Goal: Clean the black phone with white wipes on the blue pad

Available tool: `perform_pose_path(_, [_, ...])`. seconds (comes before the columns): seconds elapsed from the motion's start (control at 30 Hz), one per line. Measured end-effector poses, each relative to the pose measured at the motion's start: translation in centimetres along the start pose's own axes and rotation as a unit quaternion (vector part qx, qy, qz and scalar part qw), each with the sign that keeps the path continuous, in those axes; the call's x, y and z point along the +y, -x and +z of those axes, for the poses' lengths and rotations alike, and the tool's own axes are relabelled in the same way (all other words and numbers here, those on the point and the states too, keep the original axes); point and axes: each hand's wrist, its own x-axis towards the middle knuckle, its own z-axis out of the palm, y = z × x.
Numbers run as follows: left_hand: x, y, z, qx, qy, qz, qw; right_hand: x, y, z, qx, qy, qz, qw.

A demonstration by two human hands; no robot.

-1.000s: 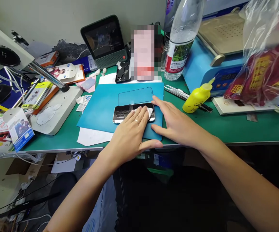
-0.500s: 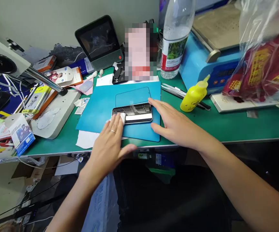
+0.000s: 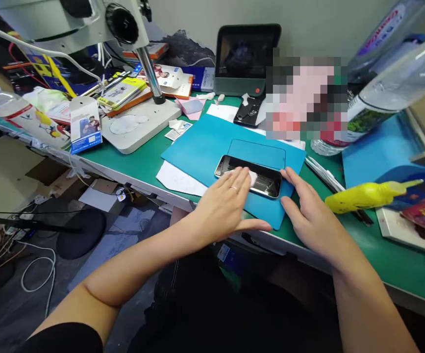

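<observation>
Centre of the frame: a smartphone [image 3: 251, 175] lies screen-up on a blue work mat [image 3: 205, 147] spread over the green bench [image 3: 138, 164]. The left hand [image 3: 222, 208], fingers extended and flat, presses a small white wipe [image 3: 252, 176] against the glass rather than gripping it. The right hand [image 3: 308, 215] lies open beside the phone's right end, fingertips touching its edge, holding nothing. At right, a yellow squeeze bottle [image 3: 362, 197] lies on its side; at upper left stands a microscope base [image 3: 138, 125].
</observation>
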Motion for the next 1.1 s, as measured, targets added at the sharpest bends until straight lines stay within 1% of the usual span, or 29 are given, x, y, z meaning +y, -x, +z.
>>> perform_pose_path(0.07, [-1.7,1.2,-0.4,-0.007,-0.01,-0.067,0.998,-0.1,0.0,-0.1,0.002,0.024,-0.001,1.0])
perform_pose_path(0.13, [-2.7,1.8,-0.6,-0.014,-0.013,-0.118,0.993,-0.2,-0.1,-0.2,0.003,0.046,-0.003,0.999])
perform_pose_path(0.17, [-2.8,1.9,-0.6,-0.018,-0.013,-0.133,0.991,-0.4,-0.1,-0.2,0.002,0.053,-0.003,0.999])
perform_pose_path(0.23, [-2.6,1.7,-0.4,-0.022,-0.016,-0.138,0.99,-0.8,0.0,-0.1,0.0,0.055,0.001,0.998])
perform_pose_path(0.3, [-1.7,1.0,-0.1,-0.018,-0.022,-0.12,0.992,-1.2,0.1,-0.2,-0.001,0.036,0.01,0.999])
perform_pose_path(0.37, [-0.5,0.0,0.2,-0.012,-0.021,-0.089,0.996,-1.4,0.3,-0.3,0.004,-0.005,0.028,1.0])
perform_pose_path(0.43, [0.9,-1.3,0.5,-0.014,-0.012,-0.059,0.998,-1.4,0.5,-0.6,0.015,-0.08,0.05,0.995])
perform_pose_path(0.53, [3.0,-2.6,0.5,-0.026,0.003,-0.013,1.0,-1.5,0.9,-1.2,0.022,-0.188,0.089,0.978])
perform_pose_path(0.63, [4.3,-2.5,0.2,-0.037,0.019,0.03,0.999,-1.6,1.2,-1.5,0.018,-0.223,0.096,0.97])
perform_pose_path(0.7, [4.3,-1.7,-0.1,-0.042,0.024,0.046,0.998,-1.7,1.2,-1.6,0.019,-0.218,0.085,0.972])
perform_pose_path(0.8, [3.0,-0.2,-0.2,-0.044,0.014,0.05,0.998,-1.5,1.0,-1.6,0.022,-0.219,0.085,0.972])
perform_pose_path(0.9, [0.5,0.5,-0.1,-0.042,-0.014,0.016,0.999,-1.3,0.8,-1.5,0.029,-0.204,0.096,0.974])
perform_pose_path(1.0, [-1.9,0.4,-0.1,-0.054,-0.035,-0.033,0.997,-1.3,0.8,-1.4,0.018,-0.147,0.098,0.984])
perform_pose_path(1.07, [-2.7,0.0,-0.2,-0.068,-0.042,-0.05,0.996,-1.3,0.8,-1.4,0.01,-0.124,0.1,0.987])
perform_pose_path(1.1, [-2.7,-0.2,-0.4,-0.073,-0.043,-0.053,0.995,-1.3,0.8,-1.3,0.012,-0.122,0.098,0.988])
